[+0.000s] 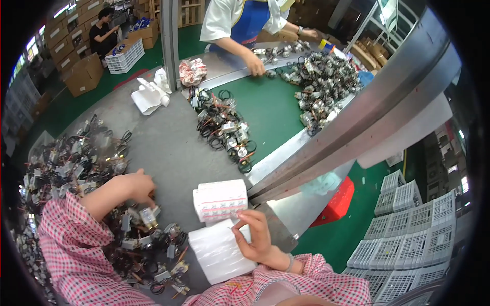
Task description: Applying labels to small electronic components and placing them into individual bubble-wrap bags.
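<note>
Two bare hands work at a grey table [168, 148]: the left hand [137, 186] pinches a small metal part [148, 217] at the edge of a tangled heap of wired components [76, 168] at nine o'clock, individual pieces hard to distinguish. The right hand [255, 234] grips a white label roll [217, 252] at six o'clock, just beside a red-printed label roll [220, 200].

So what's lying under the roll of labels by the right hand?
The label roll rests on the grey worktable, its lower edge overlapping a stack of white backing sheet that the right hand touches. What lies directly beneath the roll is covered.
</note>
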Tool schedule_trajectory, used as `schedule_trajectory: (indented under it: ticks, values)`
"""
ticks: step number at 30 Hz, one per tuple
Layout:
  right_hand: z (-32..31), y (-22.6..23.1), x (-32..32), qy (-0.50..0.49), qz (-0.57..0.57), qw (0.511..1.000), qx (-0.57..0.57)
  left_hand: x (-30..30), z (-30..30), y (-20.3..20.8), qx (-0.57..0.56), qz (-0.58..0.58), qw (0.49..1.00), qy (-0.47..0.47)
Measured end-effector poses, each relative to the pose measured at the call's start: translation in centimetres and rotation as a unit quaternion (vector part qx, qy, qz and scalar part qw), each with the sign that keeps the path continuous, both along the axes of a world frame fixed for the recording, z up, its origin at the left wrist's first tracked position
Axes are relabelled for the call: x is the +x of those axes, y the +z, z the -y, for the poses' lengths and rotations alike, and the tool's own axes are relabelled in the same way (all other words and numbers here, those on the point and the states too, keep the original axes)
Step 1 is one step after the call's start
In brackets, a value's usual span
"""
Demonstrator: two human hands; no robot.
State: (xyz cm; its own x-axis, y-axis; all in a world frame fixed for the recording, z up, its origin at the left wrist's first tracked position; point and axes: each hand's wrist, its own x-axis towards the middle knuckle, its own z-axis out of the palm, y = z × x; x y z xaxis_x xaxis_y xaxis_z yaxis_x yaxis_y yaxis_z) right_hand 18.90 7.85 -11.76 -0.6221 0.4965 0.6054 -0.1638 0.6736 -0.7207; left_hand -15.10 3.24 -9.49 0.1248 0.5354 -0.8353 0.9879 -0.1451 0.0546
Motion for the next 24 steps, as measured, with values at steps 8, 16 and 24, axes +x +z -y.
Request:
schedule_trajectory:
  ticks: [8, 16, 24]
  values:
    - [1.0, 1.6, -0.9, 0.023, -0.022, 0.999, 0.04, 1.7, 3.1, 0.0, 0.245, -0.016, 0.962, 0.123]
    - [1.7, 2.8, -1.0, -0.003, -0.018, 0.996, 0.085, -0.9, 2.5, -0.1, 0.268, -0.051, 0.949, 0.159]
    - [2.0, 3.1, -1.4, -0.01, -0.014, 0.996, 0.084, -0.8, 2.2, 2.0, 0.387, -0.044, 0.912, 0.13]
